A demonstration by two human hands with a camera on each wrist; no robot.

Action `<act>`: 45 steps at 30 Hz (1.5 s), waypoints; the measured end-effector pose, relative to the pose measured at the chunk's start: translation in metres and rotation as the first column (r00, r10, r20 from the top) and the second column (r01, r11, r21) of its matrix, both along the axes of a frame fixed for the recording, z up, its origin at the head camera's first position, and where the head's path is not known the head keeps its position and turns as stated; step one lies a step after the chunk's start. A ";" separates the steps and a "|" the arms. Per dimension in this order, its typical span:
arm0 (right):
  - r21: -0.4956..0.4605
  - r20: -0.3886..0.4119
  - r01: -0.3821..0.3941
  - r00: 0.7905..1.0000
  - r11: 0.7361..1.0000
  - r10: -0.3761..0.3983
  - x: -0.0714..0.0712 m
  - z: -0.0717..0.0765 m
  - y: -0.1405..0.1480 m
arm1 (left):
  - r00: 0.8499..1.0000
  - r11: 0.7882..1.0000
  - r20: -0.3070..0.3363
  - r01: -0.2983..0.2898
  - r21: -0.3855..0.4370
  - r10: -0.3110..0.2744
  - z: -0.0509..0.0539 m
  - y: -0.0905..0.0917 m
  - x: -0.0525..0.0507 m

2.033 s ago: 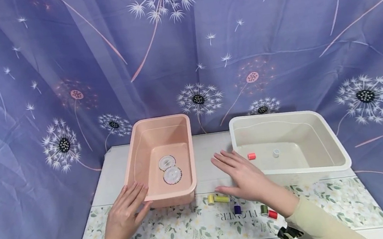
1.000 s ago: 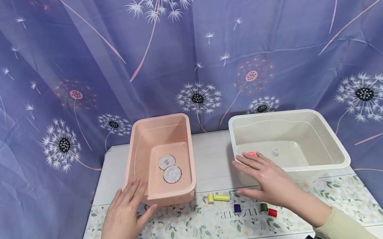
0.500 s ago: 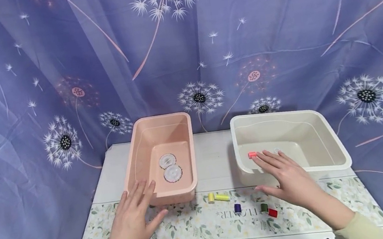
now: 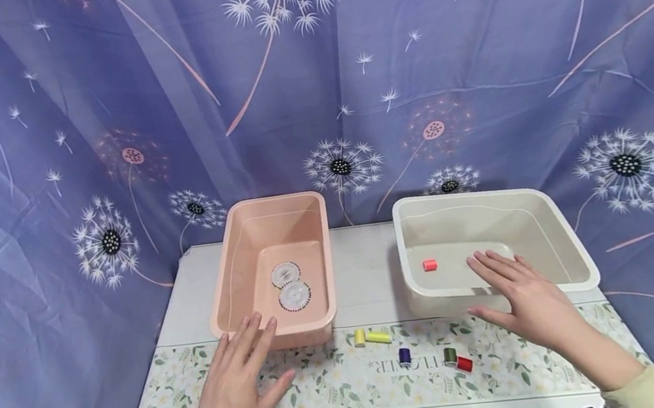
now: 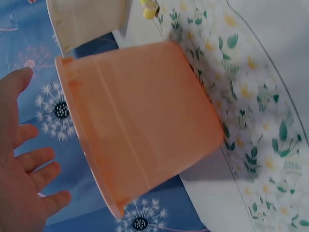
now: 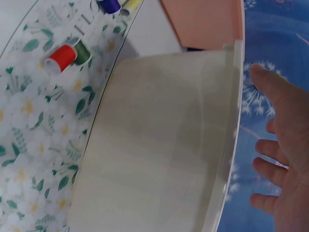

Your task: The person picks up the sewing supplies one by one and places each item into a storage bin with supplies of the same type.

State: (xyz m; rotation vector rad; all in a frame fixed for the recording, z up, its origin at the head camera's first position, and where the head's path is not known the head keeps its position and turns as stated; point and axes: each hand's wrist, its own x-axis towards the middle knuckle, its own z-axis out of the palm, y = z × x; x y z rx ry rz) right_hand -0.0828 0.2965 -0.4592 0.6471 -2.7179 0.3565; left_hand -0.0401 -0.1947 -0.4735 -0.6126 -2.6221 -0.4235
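Observation:
My left hand (image 4: 234, 391) is spread with straight fingers at the near rim of the pink tub (image 4: 318, 233), holding nothing. In the left wrist view it hovers beside the tub's rim. Inside the tub lie two discs of pearl-headed pins, one (image 4: 285, 275) partly under the other (image 4: 295, 296). Over the near rim of the off-white tub (image 4: 556, 227) my right hand (image 4: 533, 307) floats, empty, fingers extended. A coral thread spool (image 4: 430, 265) lies in that tub. The white spool there is hidden behind my right hand.
Between me and the tubs, several thread spools lie on the flowered cloth: an upright yellow one (image 4: 360, 337), a lying yellow one (image 4: 378, 337), dark blue (image 4: 405, 357), green (image 4: 450, 356) and red (image 4: 464, 364). A purple dandelion curtain (image 4: 270, 156) hangs behind.
From the gap between the tubs, my right hand has moved right across the off-white tub's near side. My left hand has shifted slightly right and toward me. The spools and pin discs stay put.

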 end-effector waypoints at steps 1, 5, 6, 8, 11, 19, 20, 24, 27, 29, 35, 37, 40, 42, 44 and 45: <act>-0.002 0.005 0.006 1.000 1.000 -0.006 0.000 -0.001 0.003 | 1.000 1.000 -0.010 0.011 0.008 -0.011 -0.001 0.002 0.001; -0.009 0.007 0.023 1.000 1.000 -0.023 0.002 -0.004 0.012 | 0.997 0.998 -0.050 0.054 0.029 -0.052 -0.003 0.009 0.007; -0.009 0.005 0.026 1.000 1.000 -0.026 0.002 -0.005 0.014 | 0.996 0.998 -0.059 0.063 0.030 -0.061 -0.004 0.011 0.008; -0.008 0.003 0.036 0.999 0.999 -0.036 0.003 -0.007 0.018 | 0.995 0.997 -0.065 0.077 0.031 -0.075 -0.005 0.014 0.009; -0.008 0.001 0.052 0.999 0.999 -0.052 0.005 -0.009 0.025 | 0.994 0.995 -0.065 0.091 0.027 -0.090 -0.006 0.017 0.011; -0.016 -0.018 0.085 0.996 0.996 -0.085 0.010 -0.016 0.043 | 0.987 0.989 -0.082 0.144 0.023 -0.141 -0.016 0.026 0.017; -0.017 -0.017 0.089 0.996 0.996 -0.089 0.011 -0.017 0.044 | 0.985 0.988 -0.085 0.151 0.024 -0.148 -0.018 0.027 0.017; -0.017 -0.018 0.102 0.995 0.995 -0.103 0.013 -0.020 0.050 | 0.976 0.983 -0.121 0.183 0.019 -0.180 -0.025 0.035 0.019; -0.018 -0.019 0.114 0.993 0.993 -0.114 0.014 -0.022 0.052 | 0.969 0.979 -0.142 0.204 0.006 -0.201 -0.030 0.041 0.020; -0.020 -0.023 0.120 0.992 0.993 -0.120 0.016 -0.024 0.053 | 0.966 0.977 -0.146 0.214 -0.004 -0.212 -0.033 0.045 0.021; -0.043 -0.065 0.123 0.990 0.991 -0.125 0.017 -0.032 0.057 | 0.967 0.974 -0.116 0.228 0.003 -0.226 -0.043 0.053 0.022; -0.057 -0.086 0.118 0.989 0.991 -0.123 0.016 -0.035 0.059 | 0.969 0.974 -0.097 0.228 -0.003 -0.227 -0.047 0.055 0.023; -0.069 -0.116 0.111 0.986 0.991 -0.119 0.016 -0.040 0.061 | 0.972 0.975 -0.076 0.223 -0.025 -0.224 -0.053 0.058 0.023; -0.075 -0.133 0.109 0.984 0.991 -0.118 0.016 -0.043 0.063 | 0.973 0.975 -0.060 0.219 -0.041 -0.222 -0.057 0.061 0.023; -0.077 -0.147 0.108 0.982 0.991 -0.118 0.016 -0.046 0.064 | 0.974 0.974 -0.042 0.222 -0.045 -0.223 -0.060 0.064 0.022; -0.076 -0.153 0.109 0.981 0.991 -0.120 0.016 -0.047 0.064 | 0.974 0.974 -0.032 0.223 -0.044 -0.225 -0.062 0.066 0.022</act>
